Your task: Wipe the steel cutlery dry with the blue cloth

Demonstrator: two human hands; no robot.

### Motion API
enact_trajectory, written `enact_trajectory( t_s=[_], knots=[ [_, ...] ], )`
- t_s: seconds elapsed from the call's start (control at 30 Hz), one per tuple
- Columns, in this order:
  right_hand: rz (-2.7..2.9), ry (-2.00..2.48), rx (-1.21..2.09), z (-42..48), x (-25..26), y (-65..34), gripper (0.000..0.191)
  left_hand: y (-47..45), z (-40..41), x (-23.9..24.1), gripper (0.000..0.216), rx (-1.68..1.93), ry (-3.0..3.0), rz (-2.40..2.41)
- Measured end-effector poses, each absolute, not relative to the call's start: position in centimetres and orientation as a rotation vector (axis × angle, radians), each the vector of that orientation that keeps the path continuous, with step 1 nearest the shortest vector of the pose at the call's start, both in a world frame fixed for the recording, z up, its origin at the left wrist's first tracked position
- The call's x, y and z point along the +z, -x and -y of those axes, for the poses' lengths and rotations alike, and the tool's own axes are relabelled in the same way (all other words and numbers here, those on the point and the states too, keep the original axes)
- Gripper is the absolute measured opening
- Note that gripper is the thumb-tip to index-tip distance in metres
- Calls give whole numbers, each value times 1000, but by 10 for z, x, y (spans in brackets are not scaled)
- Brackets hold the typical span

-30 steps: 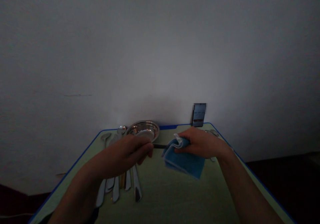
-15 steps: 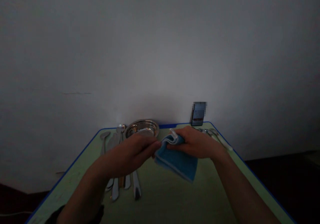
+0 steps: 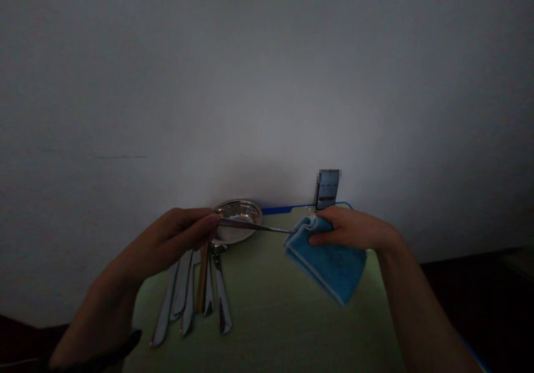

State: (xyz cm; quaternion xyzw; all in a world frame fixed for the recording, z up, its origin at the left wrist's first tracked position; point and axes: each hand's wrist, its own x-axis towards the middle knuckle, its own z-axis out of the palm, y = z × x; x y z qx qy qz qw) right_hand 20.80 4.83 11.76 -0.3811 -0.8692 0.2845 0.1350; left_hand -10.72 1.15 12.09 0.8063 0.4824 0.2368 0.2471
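Left hand: your left hand [image 3: 183,234] is closed, pinching one end of a thin metal utensil [image 3: 256,227] between thumb and fingers, with a dark band [image 3: 125,346] around the wrist
Right hand: your right hand [image 3: 354,228] grips a folded blue cloth [image 3: 334,270] with a pale border, thumb lying across its front, the lower corner hanging free
Utensil: held above the table, it slopes slightly down from your left hand to the cloth's upper fold; its far end is hidden there, so what kind it is cannot be told
Bowl: a shiny round metal bowl [image 3: 242,208] sits at the back of the table, partly behind the utensil and your left fingertips
Cutlery: metal cutlery [image 3: 224,312] lies side by side below your left hand, handles towards you, a wooden piece [image 3: 201,287] among it
Phone: upright at the back edge, a phone [image 3: 327,192] leans just beyond your right hand
Table: pale green top [image 3: 275,317] with blue edging, against a plain grey wall [image 3: 267,84]
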Motion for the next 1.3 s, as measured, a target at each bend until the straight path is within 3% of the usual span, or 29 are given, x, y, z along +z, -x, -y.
enact_trajectory(
  t_s=[0.23,0.53,0.87,1.1,1.3],
  knots=[
    [1984,1047,708,-56,112,-203,20,100,-13,114,39,448,-2193,-1325],
    [773,717,824,-75,94,-151,30,53,-5,115,38,309,-2289,-1295],
    [583,763,1020,-75,68,-124,31,69,-7,122,39,425,-2348,-1469],
    [421,684,1374,-62,72,-112,10,62,-11,116,38,418,-2364,-1412],
    [534,653,1394,-62,71,-111,17,63,-14,114,37,409,-2383,-1371]
  ],
)
